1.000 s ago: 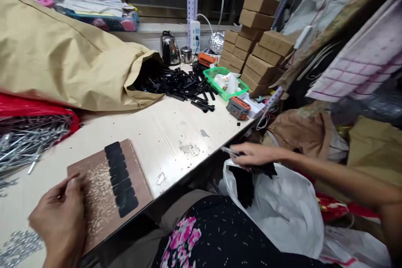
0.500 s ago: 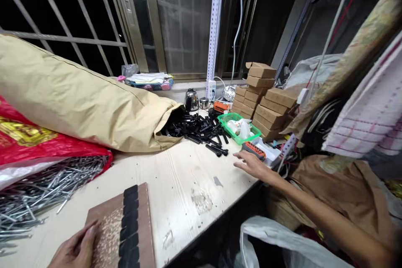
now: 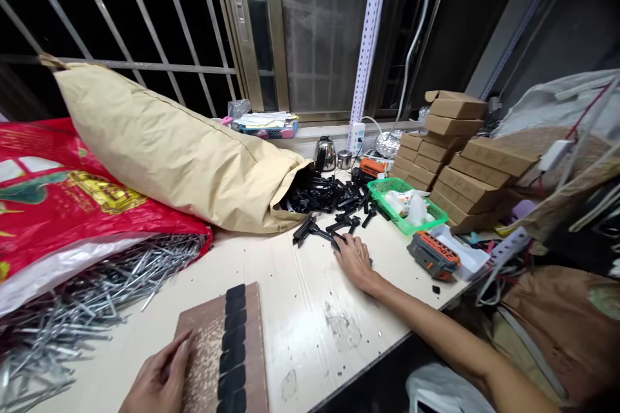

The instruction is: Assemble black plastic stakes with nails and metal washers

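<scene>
My left hand (image 3: 157, 374) is at the bottom left, thumb and fingers drawn together against the left edge of a brown board (image 3: 198, 348). Anything inside its grip is hidden. A row of overlapping black pads (image 3: 235, 335) runs along the board's right side. Farther up the table, my right hand (image 3: 356, 261) has its fingers bent down over a black plastic part (image 3: 322, 232), the fingertips partly hidden. Several similar parts lie just beyond it, in front of a dark heap of black parts (image 3: 324, 193) spilling from the mouth of a beige sack (image 3: 194, 161).
Long metal screws or rods (image 3: 111, 290) spill from a red bag (image 3: 97, 193) at left. A green basket (image 3: 404, 226), an orange-and-grey battery pack (image 3: 433, 255) and stacked cardboard boxes (image 3: 465, 168) stand at right. A kettle (image 3: 324, 155) is at the back. The table edge runs at lower right.
My right hand has moved left from beside the battery pack to the black parts, and its fingers have bent. Some loose parts lie farther left. The view has turned left; my left hand stays at the board.
</scene>
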